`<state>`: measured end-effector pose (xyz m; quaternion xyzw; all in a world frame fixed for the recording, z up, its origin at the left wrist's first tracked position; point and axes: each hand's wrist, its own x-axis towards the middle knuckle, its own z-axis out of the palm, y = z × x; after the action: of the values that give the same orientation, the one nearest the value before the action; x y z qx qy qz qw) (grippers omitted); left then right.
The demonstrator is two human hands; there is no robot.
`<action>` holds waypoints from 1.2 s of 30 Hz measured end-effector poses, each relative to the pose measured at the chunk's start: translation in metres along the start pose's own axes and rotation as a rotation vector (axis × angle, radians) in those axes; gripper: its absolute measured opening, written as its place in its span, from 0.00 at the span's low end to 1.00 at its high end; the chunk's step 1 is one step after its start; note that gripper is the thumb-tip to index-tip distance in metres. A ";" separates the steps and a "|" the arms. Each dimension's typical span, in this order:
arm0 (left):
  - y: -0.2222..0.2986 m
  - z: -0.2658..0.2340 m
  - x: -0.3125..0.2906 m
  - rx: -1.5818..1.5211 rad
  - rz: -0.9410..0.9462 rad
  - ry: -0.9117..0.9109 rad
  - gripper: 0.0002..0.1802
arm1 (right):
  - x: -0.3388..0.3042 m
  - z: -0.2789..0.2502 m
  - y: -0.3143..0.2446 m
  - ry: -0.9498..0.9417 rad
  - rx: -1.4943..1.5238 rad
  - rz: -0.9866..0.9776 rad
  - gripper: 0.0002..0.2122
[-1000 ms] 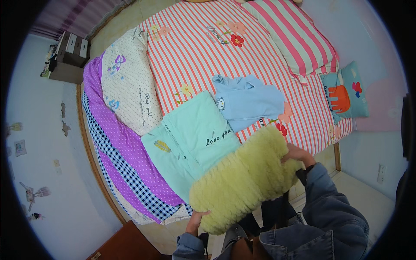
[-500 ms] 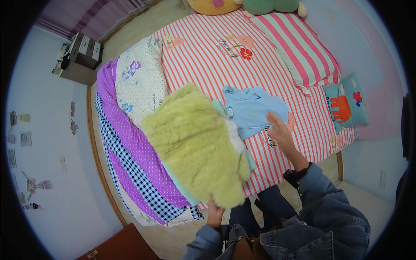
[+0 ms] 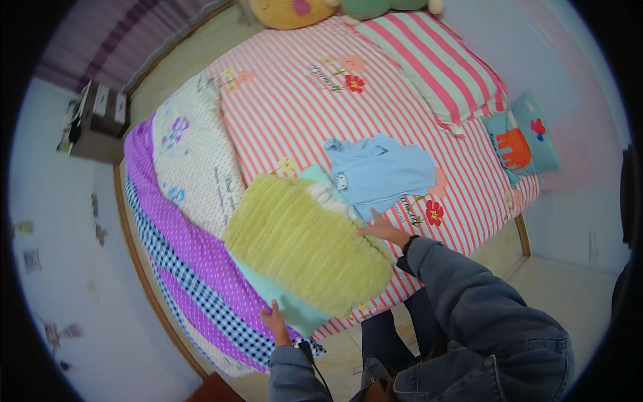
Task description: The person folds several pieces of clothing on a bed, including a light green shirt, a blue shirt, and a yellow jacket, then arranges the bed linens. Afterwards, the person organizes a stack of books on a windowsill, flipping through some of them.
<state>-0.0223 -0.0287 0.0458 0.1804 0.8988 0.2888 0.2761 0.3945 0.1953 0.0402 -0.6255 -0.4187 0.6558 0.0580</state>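
Note:
A fluffy yellow-green plush cloth [image 3: 305, 244] lies at the near side of the bed, on top of a smooth mint-green cloth [image 3: 295, 305]. White fabric [image 3: 328, 195] shows at its far right edge. My right hand [image 3: 385, 229] is at the plush cloth's right edge, fingers stretched out. Beside the mint cloth's lower left edge is my left hand [image 3: 275, 324], fingers apart, with nothing visible in it. Just beyond my right hand, a light blue long-sleeved top [image 3: 382, 171] with a small printed figure lies spread on the striped sheet.
A red-and-white striped sheet [image 3: 268, 120] covers the bed. A folded quilt [image 3: 221, 288] in purple, checks and white lies along the left side. At the right are a striped pillow [image 3: 435, 67] and a blue cushion [image 3: 526, 144]. Plush toys [image 3: 291, 13] sit at the far end.
The plush cloth has come down flatter onto the mint cloth. My left hand has let go of its near edge and moved left; my right hand has moved down and left to its edge.

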 end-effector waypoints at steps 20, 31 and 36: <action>0.186 0.096 -0.185 -0.220 0.599 -0.506 0.25 | -0.172 -0.060 -0.031 0.402 -0.126 -0.515 0.32; 0.385 0.195 -0.393 -0.513 0.544 -1.255 0.23 | -0.329 -0.384 0.079 1.169 -0.310 -0.282 0.37; 0.490 0.042 -0.417 -0.955 1.390 -0.748 0.25 | -0.286 -0.401 0.167 1.221 -0.210 -0.212 0.35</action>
<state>0.4104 0.1639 0.4840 0.6279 0.2262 0.6529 0.3582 0.8780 0.1075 0.2108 -0.8448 -0.4319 0.1267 0.2894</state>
